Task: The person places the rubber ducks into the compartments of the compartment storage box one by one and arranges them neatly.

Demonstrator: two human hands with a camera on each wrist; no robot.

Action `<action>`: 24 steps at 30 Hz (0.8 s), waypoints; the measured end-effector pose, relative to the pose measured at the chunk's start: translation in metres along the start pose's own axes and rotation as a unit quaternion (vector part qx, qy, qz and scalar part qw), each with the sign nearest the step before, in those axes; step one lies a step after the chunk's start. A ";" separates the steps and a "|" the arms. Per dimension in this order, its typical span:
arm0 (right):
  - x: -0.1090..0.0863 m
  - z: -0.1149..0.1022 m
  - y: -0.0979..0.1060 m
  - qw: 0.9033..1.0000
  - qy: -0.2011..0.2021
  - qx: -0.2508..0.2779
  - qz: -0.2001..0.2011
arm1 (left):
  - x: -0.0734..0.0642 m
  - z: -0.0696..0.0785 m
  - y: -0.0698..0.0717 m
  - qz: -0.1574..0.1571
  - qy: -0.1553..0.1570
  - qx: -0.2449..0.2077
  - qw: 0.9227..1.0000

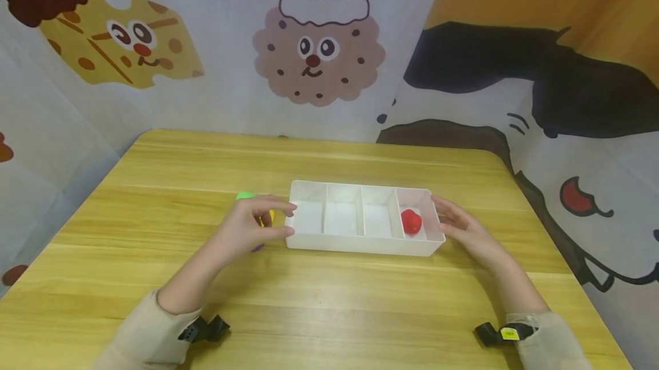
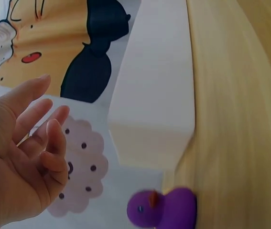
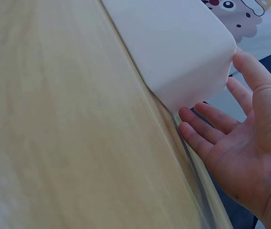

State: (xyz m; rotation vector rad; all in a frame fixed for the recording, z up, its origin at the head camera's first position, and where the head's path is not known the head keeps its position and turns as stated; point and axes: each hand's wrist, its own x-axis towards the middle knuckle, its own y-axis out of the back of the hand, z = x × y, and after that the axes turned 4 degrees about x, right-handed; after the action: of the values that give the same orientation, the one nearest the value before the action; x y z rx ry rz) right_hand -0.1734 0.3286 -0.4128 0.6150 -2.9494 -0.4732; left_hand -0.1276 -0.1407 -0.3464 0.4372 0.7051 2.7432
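Observation:
A white tray (image 1: 355,245) with several compartments in a row lies lengthwise between the two hands in the head view. Its rightmost compartment holds a small red rounded object (image 1: 411,222). At the tray's left end is my left hand (image 1: 249,222), thumb and fingers spread apart around nothing; the left wrist view has a gap between it and the tray. My right hand (image 1: 471,234) is at the opposite end, its relaxed fingertips against the end wall. A purple toy duck (image 2: 166,210) sits just off the tray's left end, mostly hidden by the left hand in the head view.
Behind the left hand, a green piece (image 1: 245,194) and a yellow piece (image 1: 268,218) show partly. Everything stands on a wooden table (image 1: 319,313). A printed cartoon curtain (image 1: 206,107) hangs along the table's far edge and sides.

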 end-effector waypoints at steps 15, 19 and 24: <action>0.000 0.000 0.000 1.000 -0.002 -0.003 0.001 | -0.020 -0.025 0.026 0.011 0.046 0.041 0.998; 0.000 -0.001 0.000 1.000 -0.002 -0.004 0.000 | -0.025 -0.033 0.031 0.005 0.048 0.053 0.997; 0.000 0.000 0.000 1.000 -0.002 -0.004 0.000 | -0.029 -0.043 0.036 -0.010 0.045 0.057 0.997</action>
State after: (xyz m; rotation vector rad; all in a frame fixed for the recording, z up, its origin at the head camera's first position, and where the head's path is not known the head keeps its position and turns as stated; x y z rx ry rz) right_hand -0.1734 0.3285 -0.4124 0.6127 -2.9495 -0.4865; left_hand -0.1230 -0.1987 -0.3708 0.3302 0.8869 2.7272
